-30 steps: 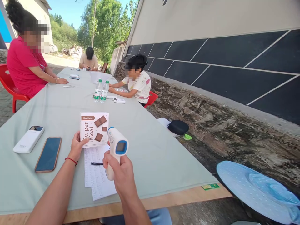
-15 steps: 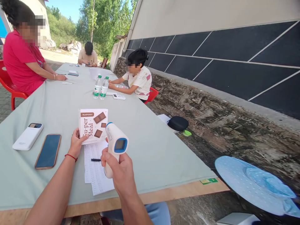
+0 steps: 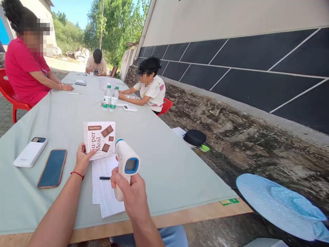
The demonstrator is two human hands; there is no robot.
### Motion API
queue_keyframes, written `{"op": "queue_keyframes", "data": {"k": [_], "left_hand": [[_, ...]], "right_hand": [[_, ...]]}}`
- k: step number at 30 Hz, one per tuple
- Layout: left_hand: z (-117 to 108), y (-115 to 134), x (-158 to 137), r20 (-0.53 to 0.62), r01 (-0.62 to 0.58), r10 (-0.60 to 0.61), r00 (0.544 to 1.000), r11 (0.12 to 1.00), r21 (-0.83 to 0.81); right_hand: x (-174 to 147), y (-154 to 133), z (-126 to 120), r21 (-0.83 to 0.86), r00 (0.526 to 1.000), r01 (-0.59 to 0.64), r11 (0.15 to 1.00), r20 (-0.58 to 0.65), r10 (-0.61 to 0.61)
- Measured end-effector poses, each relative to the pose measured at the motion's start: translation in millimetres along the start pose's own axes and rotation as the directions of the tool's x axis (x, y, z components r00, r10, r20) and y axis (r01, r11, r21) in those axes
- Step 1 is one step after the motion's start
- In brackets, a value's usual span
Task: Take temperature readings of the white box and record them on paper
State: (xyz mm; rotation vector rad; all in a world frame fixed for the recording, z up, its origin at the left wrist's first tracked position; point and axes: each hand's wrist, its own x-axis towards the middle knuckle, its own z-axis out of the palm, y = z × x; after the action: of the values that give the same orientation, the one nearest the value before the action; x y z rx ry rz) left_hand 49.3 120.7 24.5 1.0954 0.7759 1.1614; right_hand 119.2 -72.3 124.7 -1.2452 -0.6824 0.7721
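My left hand grips a white box by its lower left corner, thumb across the front. Brown chocolate pieces and the words "Su-per Meal" are printed on it. In my right hand is a white infrared thermometer with a blue-rimmed screen facing me. Its front end points away, toward the right side of the box, with a small gap in the picture. Below both hands lie written paper sheets on the table, with a black pen across them, partly hidden by my right hand.
Left of my arm lie a phone and a white power bank. Two water bottles stand farther up the cloth-covered table. Three people sit around it. A blue hat is beyond the right edge, with a black case farther back.
The box has shifted slightly left and turned, showing more of its left side. The thermometer is a little lower. The whole view has tilted slightly.
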Motion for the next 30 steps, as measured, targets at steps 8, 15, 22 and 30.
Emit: {"op": "queue_keyframes", "data": {"k": [8, 15, 22, 30], "left_hand": [[-2.9, -0.6, 0.1, -0.001, 0.003, -0.003, 1.0, 1.0, 0.01], [-4.6, -0.6, 1.4, -0.005, 0.01, -0.01, 1.0, 1.0, 0.024], [-4.5, 0.4, 2.2, -0.015, 0.01, -0.01, 1.0, 0.999, 0.04], [-8.6, -1.7, 6.9, -0.03, 0.012, -0.011, 1.0, 0.999, 0.034]], "right_hand": [[-3.6, 0.5, 3.1, 0.008, 0.999, -0.005, 1.0, -0.041, 0.005], [0.8, -3.2, 4.8, 0.017, 0.999, 0.002, 1.0, -0.042, -0.001], [-6.2, 6.5, 3.7, 0.014, 0.999, 0.002, 1.0, -0.054, -0.002], [57.0, -8.1, 15.6, 0.054, 0.998, 0.048, 0.997, -0.037, -0.047]]}}
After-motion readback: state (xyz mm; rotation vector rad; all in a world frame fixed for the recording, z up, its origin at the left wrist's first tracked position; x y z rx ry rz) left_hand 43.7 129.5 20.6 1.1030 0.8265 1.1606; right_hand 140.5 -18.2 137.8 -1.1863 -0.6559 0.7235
